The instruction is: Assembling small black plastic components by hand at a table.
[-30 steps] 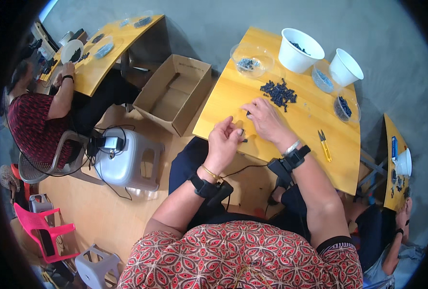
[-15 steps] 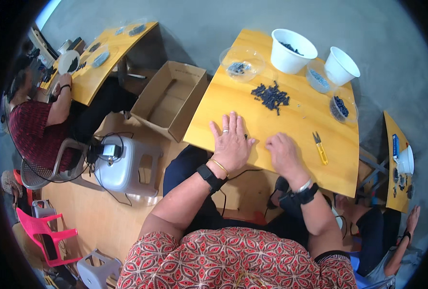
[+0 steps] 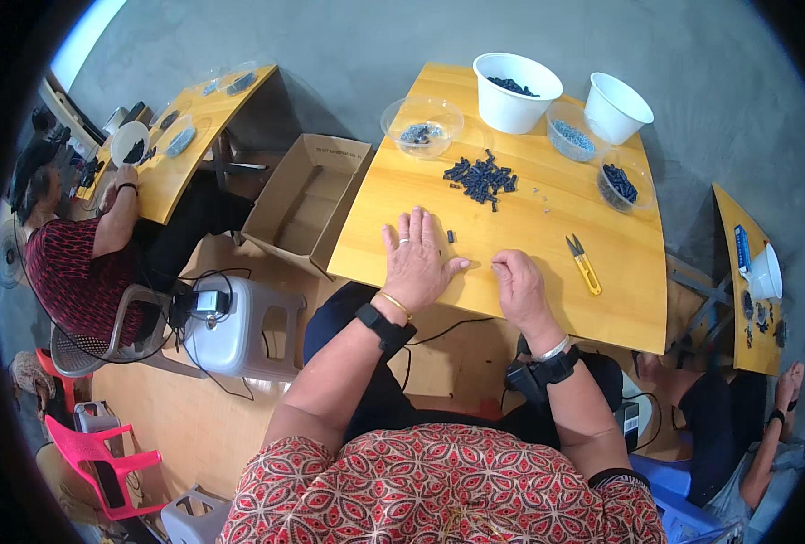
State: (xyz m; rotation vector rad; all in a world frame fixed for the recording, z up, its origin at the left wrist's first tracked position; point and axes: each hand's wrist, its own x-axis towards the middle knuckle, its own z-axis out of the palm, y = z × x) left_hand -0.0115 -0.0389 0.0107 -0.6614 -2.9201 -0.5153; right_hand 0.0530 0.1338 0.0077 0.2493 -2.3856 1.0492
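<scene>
My left hand (image 3: 416,258) rests palm down on the yellow wooden table (image 3: 366,245), with its fingers stretched out. A single small black cylindrical piece (image 3: 450,237) stands or lies just right of its fingers; which, I cannot tell. To the right, my right hand (image 3: 518,288) is at the table's near edge, fingers curled and thumb pressed to the fingertips. What they pinch, if anything, is hidden. A loose pile of black pieces (image 3: 482,179) lies beyond both hands. Yellow-handled thread snips (image 3: 586,265) lie right of my right hand, blades pointing away.
At the far side stand a white tub (image 3: 516,107) of black pieces, another white tub (image 3: 618,111), and clear bowls of grey bits (image 3: 573,140), black pieces (image 3: 618,186) and mixed bits (image 3: 422,131). A cardboard box (image 3: 307,204) is left. Another person (image 3: 85,231) sits at the left table.
The view has shifted slightly. The single black piece, partly hidden by my left hand before, now shows clear of it. My right hand's fingers have drawn into a pinch, a little farther right.
</scene>
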